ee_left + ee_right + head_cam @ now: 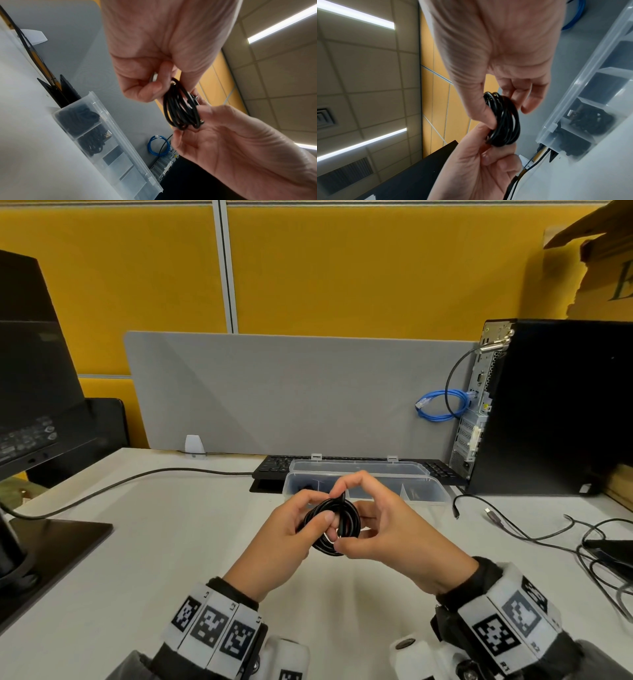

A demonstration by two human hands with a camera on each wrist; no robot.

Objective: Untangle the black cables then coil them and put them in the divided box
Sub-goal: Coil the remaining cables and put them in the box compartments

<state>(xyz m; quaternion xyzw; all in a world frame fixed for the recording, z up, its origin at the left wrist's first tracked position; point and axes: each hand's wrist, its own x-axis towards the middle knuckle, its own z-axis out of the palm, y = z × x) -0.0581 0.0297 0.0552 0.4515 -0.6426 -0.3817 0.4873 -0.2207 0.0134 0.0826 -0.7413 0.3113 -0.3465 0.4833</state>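
Observation:
A coiled black cable [352,517] is held above the table between both hands. My left hand [317,520] grips the coil's left side with its thumb on top. My right hand [342,520] pinches the coil's right side between thumb and index finger. The left wrist view shows the coil [181,108] under my left hand [169,86]. In the right wrist view my right hand [506,113] pinches the coil [505,128]. The clear divided box [428,491] lies open just behind the hands. Two of its compartments hold black cable bundles [80,119]. Loose black cables [548,537] lie tangled at the right.
A black keyboard [274,465] sits behind the box. A monitor [34,388] and its base [58,542] stand at the left, and a cable [137,477] runs across the table. A PC tower [548,405] with a blue cable [442,405] stands at the right.

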